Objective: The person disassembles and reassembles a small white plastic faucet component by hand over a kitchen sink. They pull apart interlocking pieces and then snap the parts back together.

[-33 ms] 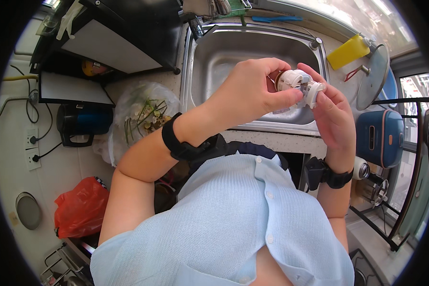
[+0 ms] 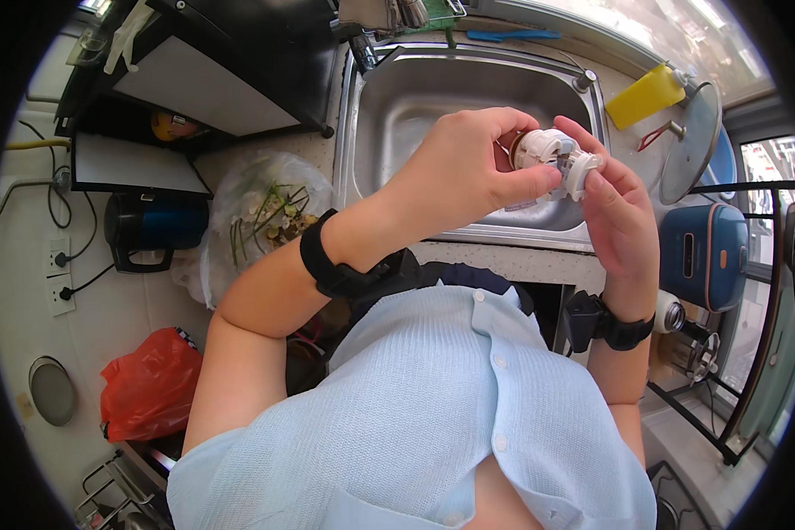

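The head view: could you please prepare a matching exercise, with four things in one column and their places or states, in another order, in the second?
Column one:
1. clear plastic bag
2. yellow bottle
3. white plastic piece
4. blue tool

Column two:
A. lies to the right of the sink
B. held between the left hand and the right hand
C. lies beyond the sink's far edge
D. has green stalks inside

Right pairs: 1-D, 2-A, 3-B, 4-C
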Action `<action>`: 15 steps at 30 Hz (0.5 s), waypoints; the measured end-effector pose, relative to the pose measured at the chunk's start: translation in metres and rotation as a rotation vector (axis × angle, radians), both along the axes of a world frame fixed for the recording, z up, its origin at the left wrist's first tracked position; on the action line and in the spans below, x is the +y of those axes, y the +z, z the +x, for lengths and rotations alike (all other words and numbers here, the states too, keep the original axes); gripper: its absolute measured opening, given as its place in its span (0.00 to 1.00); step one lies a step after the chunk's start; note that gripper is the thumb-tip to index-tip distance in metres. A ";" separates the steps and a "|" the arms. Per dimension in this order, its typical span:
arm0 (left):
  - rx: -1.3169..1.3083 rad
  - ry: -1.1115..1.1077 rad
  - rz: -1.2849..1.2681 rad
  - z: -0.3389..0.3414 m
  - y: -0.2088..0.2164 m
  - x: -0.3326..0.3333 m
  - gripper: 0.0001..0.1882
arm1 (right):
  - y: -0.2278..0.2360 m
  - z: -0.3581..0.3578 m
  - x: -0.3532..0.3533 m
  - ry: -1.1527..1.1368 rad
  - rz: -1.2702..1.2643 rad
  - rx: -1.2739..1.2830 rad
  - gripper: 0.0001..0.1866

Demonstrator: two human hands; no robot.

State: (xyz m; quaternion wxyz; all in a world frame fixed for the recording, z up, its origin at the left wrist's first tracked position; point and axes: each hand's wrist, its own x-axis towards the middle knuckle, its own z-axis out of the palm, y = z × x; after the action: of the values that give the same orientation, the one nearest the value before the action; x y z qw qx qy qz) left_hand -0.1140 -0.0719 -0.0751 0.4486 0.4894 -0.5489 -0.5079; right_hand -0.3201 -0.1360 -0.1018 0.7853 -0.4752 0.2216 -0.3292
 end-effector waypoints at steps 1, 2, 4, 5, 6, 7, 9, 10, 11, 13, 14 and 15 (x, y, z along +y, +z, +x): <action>-0.012 -0.001 -0.006 0.000 0.000 0.000 0.23 | -0.001 -0.001 0.000 -0.033 -0.075 0.029 0.11; -0.010 0.000 -0.005 0.000 0.000 0.000 0.23 | 0.001 0.000 0.001 -0.032 -0.074 0.030 0.11; -0.009 0.022 -0.018 0.000 -0.002 0.001 0.23 | 0.005 0.003 0.004 -0.094 -0.142 0.101 0.07; -0.008 0.022 -0.018 0.000 -0.002 0.001 0.23 | 0.005 0.003 0.004 -0.094 -0.142 0.102 0.07; -0.011 0.022 -0.019 0.000 -0.002 0.001 0.24 | 0.005 0.003 0.003 -0.088 -0.143 0.100 0.07; -0.015 0.022 -0.021 0.000 -0.001 0.000 0.24 | 0.005 0.003 0.003 -0.082 -0.143 0.099 0.07; -0.023 0.015 -0.026 0.000 -0.001 -0.001 0.24 | 0.005 0.003 0.003 -0.091 -0.154 0.102 0.07; -0.032 0.010 -0.031 0.000 0.000 -0.002 0.24 | 0.004 0.003 0.003 -0.099 -0.166 0.105 0.07; -0.032 0.011 -0.030 0.000 -0.001 -0.002 0.24 | 0.004 0.003 0.003 -0.098 -0.165 0.105 0.07; -0.056 0.016 -0.050 0.001 -0.002 -0.002 0.24 | 0.005 0.004 0.003 -0.120 -0.219 0.138 0.08; -0.055 0.016 -0.049 0.001 -0.002 -0.003 0.24 | 0.006 0.004 0.004 -0.120 -0.218 0.138 0.08; -0.053 0.018 -0.051 0.001 -0.002 -0.003 0.24 | 0.008 0.005 0.004 -0.129 -0.225 0.151 0.08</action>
State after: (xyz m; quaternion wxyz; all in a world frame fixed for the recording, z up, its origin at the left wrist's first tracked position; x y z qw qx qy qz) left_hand -0.1131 -0.0745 -0.0770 0.4510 0.4961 -0.5687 -0.4766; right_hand -0.3152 -0.1316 -0.0942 0.6854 -0.5684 0.2717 -0.3650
